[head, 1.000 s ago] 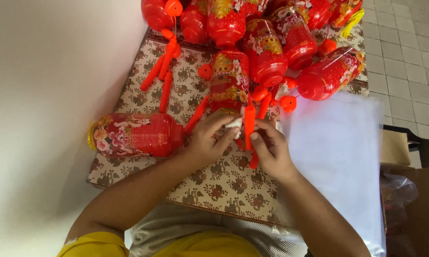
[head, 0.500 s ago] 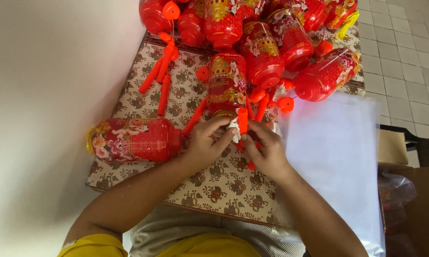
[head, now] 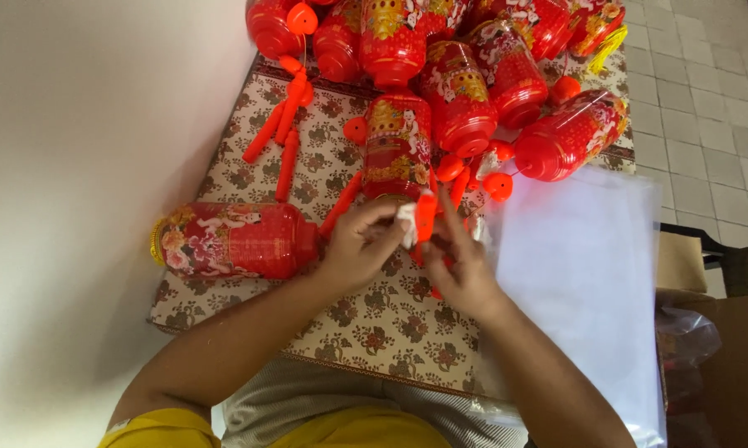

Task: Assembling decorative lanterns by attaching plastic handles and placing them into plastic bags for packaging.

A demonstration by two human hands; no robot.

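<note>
Both hands are pinching one orange stick (head: 425, 217) (a small white piece sits at its top) over the patterned mat (head: 374, 319): left hand (head: 359, 245) and right hand (head: 461, 265) are grasping it, near the red lanterns (head: 399, 145).

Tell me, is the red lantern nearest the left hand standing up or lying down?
Lying down: the red lantern rests on its side on the patterned cloth.

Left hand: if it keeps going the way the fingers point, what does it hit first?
The left hand points right and slightly up at the orange stick both hands pinch, so that comes first; the right hand sits just beyond. Depth is unclear from above.
</note>
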